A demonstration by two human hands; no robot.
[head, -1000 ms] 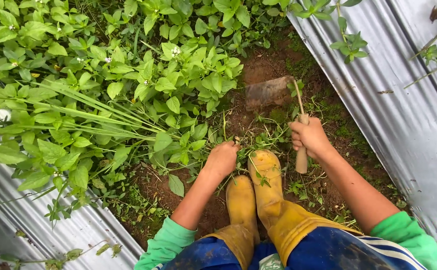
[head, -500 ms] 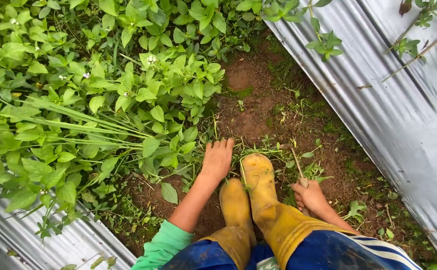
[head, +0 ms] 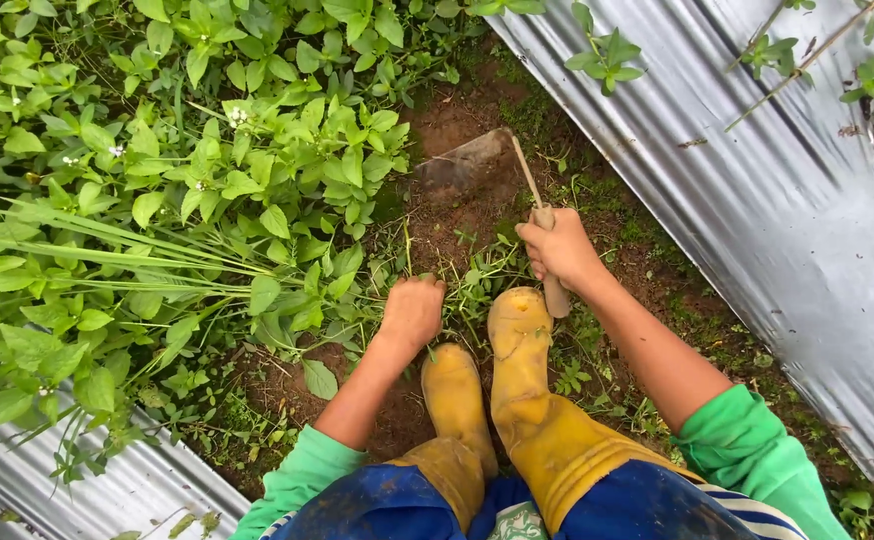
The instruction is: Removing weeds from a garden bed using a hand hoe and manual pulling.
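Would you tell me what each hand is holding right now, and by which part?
The right hand grips a small hoe by its wooden handle. The left hand is fisted in the grass at ground level; whether it grips any cannot be told.

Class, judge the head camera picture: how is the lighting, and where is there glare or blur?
Head view: soft, even daylight, no hard shadows; pale sheen on the silver plastic sheeting; hoe blade slightly blurred; left hand, right hand and yellow boots sharp.

Crouched in a soil furrow (head: 457,120) between silver plastic mulch sheets (head: 757,200), a person's right hand (head: 560,250) grips a small hoe (head: 477,165), its blade on the dirt, while the left hand (head: 412,312) clutches weeds (head: 257,200) beside yellow rubber boots (head: 517,340).
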